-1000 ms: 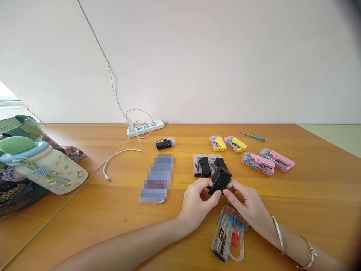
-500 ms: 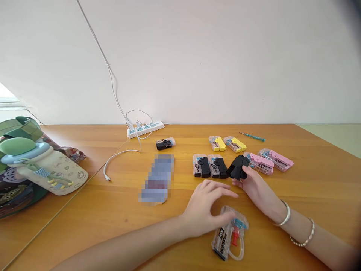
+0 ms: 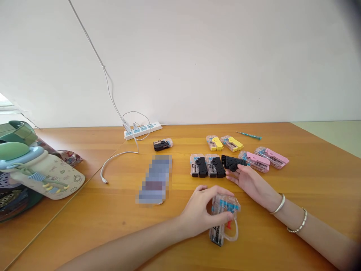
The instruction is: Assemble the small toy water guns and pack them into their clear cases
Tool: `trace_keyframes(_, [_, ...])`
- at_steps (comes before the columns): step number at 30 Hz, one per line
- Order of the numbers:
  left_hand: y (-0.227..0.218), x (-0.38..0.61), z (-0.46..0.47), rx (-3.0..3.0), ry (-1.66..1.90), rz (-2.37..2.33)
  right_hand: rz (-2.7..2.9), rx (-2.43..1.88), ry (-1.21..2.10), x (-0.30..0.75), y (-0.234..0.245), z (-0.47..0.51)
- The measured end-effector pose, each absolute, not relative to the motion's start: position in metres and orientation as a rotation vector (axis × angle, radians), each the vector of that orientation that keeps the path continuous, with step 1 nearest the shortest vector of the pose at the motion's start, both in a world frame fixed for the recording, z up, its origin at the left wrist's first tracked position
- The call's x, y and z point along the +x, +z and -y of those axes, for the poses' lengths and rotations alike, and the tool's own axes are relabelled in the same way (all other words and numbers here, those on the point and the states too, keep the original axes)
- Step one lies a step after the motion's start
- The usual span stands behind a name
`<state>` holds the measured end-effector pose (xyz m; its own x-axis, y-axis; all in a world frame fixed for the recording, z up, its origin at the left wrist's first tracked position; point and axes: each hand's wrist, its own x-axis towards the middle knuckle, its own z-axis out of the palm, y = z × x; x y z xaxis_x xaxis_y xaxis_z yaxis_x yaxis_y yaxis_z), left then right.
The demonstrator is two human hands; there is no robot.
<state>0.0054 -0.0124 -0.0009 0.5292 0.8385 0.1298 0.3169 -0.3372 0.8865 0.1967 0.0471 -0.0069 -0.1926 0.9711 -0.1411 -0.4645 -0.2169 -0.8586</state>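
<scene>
My left hand grips a clear plastic toy piece with blue and red inner parts, low on the wooden table. My right hand rests its fingers on a black toy part, which lies on the table beside two black-and-clear toys. Whether the fingers still pinch the part is unclear. Two bracelets circle my right wrist.
Two yellow toys and two pink toys lie behind my right hand, with a teal screwdriver farther back. A small black toy, a power strip with white cable and a blurred object sit left. Bottles lie far left.
My right hand carried the black part from in front of me to the row of black toys and set it down. My left hand dropped onto the clear toy piece and closed on it.
</scene>
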Motion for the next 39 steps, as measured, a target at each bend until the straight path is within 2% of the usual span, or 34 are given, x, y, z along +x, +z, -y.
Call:
trace_keyframes(6, [-0.006, 0.005, 0.009, 1.38, 0.942, -0.865, 0.921, -0.902, 1.609, 0.196, -0.006, -0.046])
trace_keyframes(14, [-0.002, 0.008, 0.004, 1.04, 1.176, -0.838, 1.207, -0.865, 1.677, 0.195, -0.005, -0.038])
trace_keyframes(21, [0.003, 0.006, 0.008, 1.021, 1.249, -0.944, 1.583, -0.899, 1.586, 0.188, -0.007, -0.022])
trace_keyframes(26, [0.0, 0.005, 0.008, 1.097, 1.244, -0.918, 1.677, -0.786, 1.745, 0.183, 0.0, -0.013])
trace_keyframes(39, [0.004, 0.006, 0.008, 1.112, 1.26, -0.996, 1.735, -0.931, 1.99, 0.185, -0.004, -0.013])
